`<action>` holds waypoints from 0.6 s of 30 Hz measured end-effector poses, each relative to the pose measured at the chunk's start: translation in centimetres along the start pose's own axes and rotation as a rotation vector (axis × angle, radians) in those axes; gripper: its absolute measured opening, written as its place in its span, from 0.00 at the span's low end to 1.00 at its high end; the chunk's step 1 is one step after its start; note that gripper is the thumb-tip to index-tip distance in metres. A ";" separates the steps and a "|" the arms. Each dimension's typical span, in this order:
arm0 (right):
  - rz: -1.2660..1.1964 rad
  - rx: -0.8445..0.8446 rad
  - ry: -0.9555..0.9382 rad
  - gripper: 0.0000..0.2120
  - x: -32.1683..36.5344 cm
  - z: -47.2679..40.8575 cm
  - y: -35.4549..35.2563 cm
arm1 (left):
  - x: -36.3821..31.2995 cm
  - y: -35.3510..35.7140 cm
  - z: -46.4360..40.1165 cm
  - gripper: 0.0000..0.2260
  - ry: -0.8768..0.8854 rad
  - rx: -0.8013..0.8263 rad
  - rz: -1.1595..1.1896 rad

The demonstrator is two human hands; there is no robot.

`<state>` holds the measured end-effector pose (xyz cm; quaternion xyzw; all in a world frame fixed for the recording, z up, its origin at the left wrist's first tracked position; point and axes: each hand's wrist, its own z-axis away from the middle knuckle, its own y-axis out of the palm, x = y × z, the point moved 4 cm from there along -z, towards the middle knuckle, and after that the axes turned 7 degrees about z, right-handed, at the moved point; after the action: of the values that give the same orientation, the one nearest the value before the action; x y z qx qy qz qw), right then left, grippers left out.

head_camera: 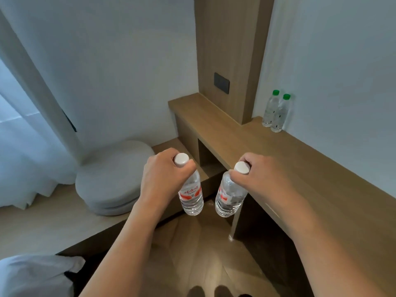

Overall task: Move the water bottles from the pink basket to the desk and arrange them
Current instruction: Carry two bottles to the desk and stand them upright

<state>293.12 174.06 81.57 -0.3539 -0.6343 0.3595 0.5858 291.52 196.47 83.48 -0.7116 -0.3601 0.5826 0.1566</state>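
Pink basket out of frame, two white-capped bottles, left hand (165,174) gripped one (191,196), right hand (260,179) another (229,196), two green-capped bottles (276,112) upper right on surface (300,163).

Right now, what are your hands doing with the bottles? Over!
Left hand grips one white-capped bottle by the neck, right hand grips the other. Both hang over the floor, not yet on the desk. Two green-capped bottles already stand at the wall. Path clear.

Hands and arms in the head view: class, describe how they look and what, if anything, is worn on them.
Both the left hand and the right hand are bare: no gloves, rings, watch or bracelets show. Both forearms are bare as far as the bottom edge of the picture, with no sleeve in view. No markings are visible.
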 end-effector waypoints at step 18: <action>-0.065 -0.042 0.178 0.12 -3.9 -26.7 2.4 | 2.7 11.1 -28.1 0.09 0.087 0.143 -0.038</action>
<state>320.12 172.91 79.04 -0.3758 -0.5985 0.2939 0.6435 321.88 196.17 82.05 -0.7161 -0.3241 0.5724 0.2334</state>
